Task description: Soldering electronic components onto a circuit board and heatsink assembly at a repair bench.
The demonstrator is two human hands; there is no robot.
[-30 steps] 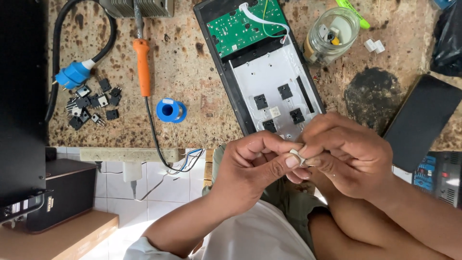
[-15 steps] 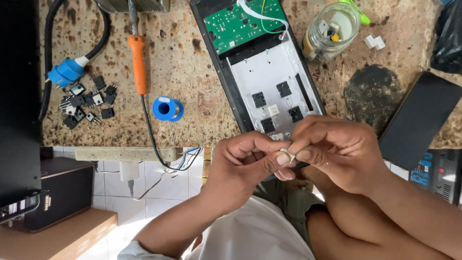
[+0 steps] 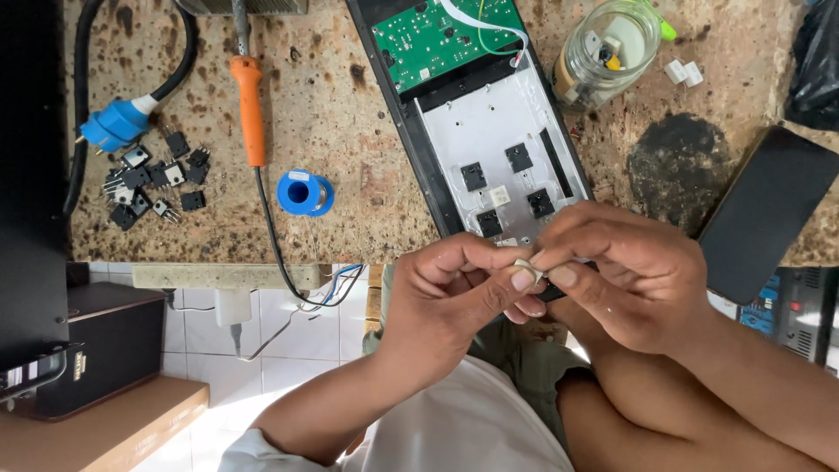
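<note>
Head view: left hand [image 3: 454, 293] and right hand [image 3: 625, 275] are meeting just below the bench edge, fingertips pinching together on a small pale part [image 3: 527, 268]; too small to identify; both hands are closing on it, nothing else held. Opened black enclosure [image 3: 489, 131] is lying on the bench just above the hands, green circuit board [image 3: 441, 39] exposed, several black components sitting on its grey plate, so the unit looks part-way through work, cover off, nothing closed up yet. Stained speckled bench [image 3: 350, 122] is carrying an orange-handled soldering iron [image 3: 251, 109], blue solder spool [image 3: 304, 192], loose black transistors [image 3: 153, 179], blue plug [image 3: 118, 131], glass jar [image 3: 607, 48], black slab [image 3: 765, 214]; white tiled floor [image 3: 288, 350] showing below.
</note>
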